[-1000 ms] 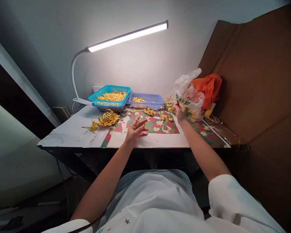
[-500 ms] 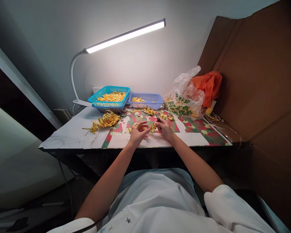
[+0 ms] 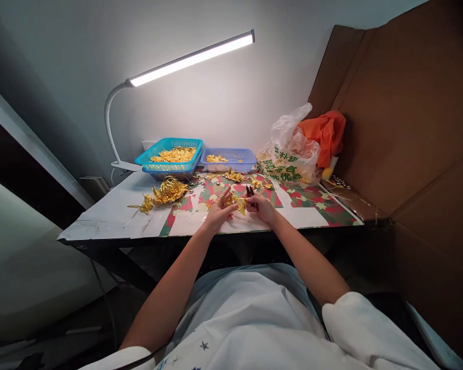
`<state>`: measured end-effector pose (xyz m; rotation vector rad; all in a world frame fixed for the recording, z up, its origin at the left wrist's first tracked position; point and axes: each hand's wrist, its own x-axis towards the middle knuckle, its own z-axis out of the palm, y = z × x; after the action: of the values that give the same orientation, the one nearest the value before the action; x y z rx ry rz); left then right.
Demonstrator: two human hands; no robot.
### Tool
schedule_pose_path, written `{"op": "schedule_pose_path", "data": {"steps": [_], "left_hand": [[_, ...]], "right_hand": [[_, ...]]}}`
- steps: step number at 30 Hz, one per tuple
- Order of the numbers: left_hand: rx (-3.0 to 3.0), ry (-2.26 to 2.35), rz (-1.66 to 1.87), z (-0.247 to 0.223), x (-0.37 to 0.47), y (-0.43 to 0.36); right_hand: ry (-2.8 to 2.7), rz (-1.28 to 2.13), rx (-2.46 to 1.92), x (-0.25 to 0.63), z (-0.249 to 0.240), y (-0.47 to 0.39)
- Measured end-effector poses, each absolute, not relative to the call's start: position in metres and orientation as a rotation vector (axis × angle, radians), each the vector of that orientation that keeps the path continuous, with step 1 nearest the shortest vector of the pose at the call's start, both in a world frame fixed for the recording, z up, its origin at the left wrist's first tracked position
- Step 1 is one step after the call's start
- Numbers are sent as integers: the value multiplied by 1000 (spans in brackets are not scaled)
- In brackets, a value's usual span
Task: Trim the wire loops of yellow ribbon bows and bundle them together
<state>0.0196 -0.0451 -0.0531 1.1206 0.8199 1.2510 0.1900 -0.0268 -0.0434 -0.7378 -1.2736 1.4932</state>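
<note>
My left hand [image 3: 218,213] and my right hand [image 3: 261,205] meet over the middle of the table. Between them is a small gold foil ornament [image 3: 236,202]. The left hand's fingers pinch its gold loops. The right hand grips a small dark tool [image 3: 249,191], its tip against the ornament. Both hands hover just above the red and green patterned sheet [image 3: 250,198] that covers the table.
A heap of finished gold ornaments [image 3: 168,190] lies to the left. At the back stand a teal basket [image 3: 168,156] and a blue basket [image 3: 227,159] with yellow pieces. A printed plastic bag [image 3: 289,163] and orange bag [image 3: 324,133] sit at right, beside cardboard walls [image 3: 409,118]. A desk lamp [image 3: 189,54] arches overhead.
My right hand came back from the plastic bag at the right to the table's middle, joining the left hand on the gold ornament. The left fingers closed on it.
</note>
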Motion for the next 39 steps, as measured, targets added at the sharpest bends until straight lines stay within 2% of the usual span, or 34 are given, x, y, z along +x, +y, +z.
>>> {"op": "schedule_pose_path", "data": {"steps": [8, 14, 27, 35, 39], "left_hand": [[1065, 822, 1277, -54, 18, -41], [1081, 769, 1307, -52, 19, -44], [1221, 702, 1133, -49, 19, -50], [1219, 711, 1133, -45, 20, -52], [1186, 731, 1189, -47, 21, -51]], "right_hand": [[-1100, 1367, -685, 200, -39, -23], [-1194, 1415, -661, 196, -36, -33], [-1376, 1407, -667, 189, -39, -33], [-1495, 1230, -729, 187, -44, -34], [-1539, 1001, -799, 187, -46, -36]]}}
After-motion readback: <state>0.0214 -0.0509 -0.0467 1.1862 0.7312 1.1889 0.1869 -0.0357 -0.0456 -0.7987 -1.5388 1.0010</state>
